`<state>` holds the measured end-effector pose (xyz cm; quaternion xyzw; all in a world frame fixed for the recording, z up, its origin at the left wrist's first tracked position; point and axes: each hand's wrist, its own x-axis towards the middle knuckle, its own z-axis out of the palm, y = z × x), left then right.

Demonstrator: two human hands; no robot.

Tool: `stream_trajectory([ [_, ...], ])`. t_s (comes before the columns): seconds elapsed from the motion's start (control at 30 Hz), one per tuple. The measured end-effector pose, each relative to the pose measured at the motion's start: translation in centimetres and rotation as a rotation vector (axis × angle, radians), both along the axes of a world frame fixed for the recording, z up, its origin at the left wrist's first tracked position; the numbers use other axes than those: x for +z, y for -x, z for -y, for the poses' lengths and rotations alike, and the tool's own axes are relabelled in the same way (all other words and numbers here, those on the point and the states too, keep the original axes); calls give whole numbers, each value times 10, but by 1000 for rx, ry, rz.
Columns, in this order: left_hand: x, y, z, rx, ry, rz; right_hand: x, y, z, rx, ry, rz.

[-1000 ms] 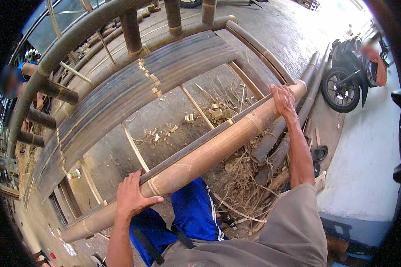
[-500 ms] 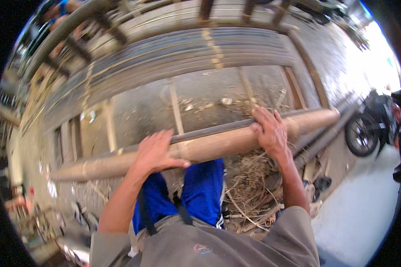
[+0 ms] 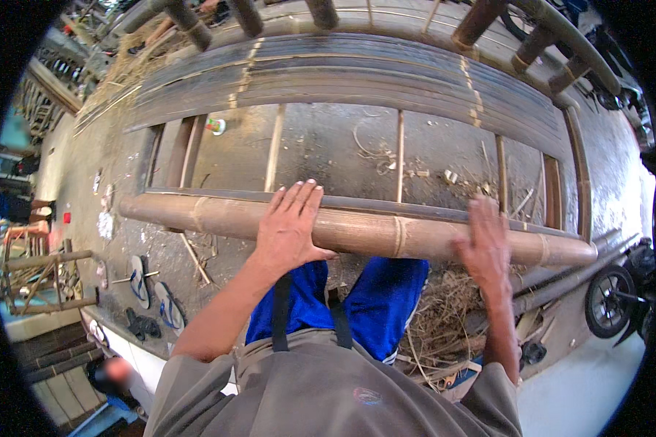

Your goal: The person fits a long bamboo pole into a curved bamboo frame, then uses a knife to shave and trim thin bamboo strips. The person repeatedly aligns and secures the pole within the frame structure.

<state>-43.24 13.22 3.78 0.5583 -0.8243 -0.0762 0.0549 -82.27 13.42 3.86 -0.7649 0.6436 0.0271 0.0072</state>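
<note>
A thick brown bamboo pole [image 3: 364, 230] forms the near edge of a low bamboo bench frame. My left hand [image 3: 290, 233] lies flat over it left of the middle, fingers together and stretched forward, thumb along the near side. Farther along to the right, my right hand [image 3: 482, 244] is at the pole with straight fingers, slightly blurred; whether its palm presses on the wood I cannot tell. Beyond an open gap crossed by thin struts [image 3: 399, 156] lies a section of dark bamboo slats [image 3: 364, 84], bound with pale lashing [image 3: 471, 91].
Dry fibre scraps [image 3: 444, 328] lie on the floor by my legs, with loose bamboo poles [image 3: 554, 288] to the right. A motorcycle wheel [image 3: 609, 300] stands beyond them. Blue sandals [image 3: 169, 306] lie at left. Upright bamboo posts [image 3: 481, 22] line the bench's far side.
My view has swung, so the bench appears farther left and slopes the other way. The right hand's fingers, bent over the pole before, are now straight. My left hand stays on the pole.
</note>
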Motion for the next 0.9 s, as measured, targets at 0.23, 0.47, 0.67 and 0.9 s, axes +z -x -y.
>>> stream_trajectory([
  [0.23, 5, 3, 7, -12, 28, -76, -1, -86, 9, 99, 170, 323],
  [0.47, 7, 5, 8, -11, 3, -96, 2, -86, 10, 89, 217, 357],
  [0.67, 9, 7, 6, -8, -27, -80, -4, -90, 5, 29, 274, 370],
  [0.9, 15, 12, 7, -24, -48, 1, -4, -91, 2, -60, 269, 385],
])
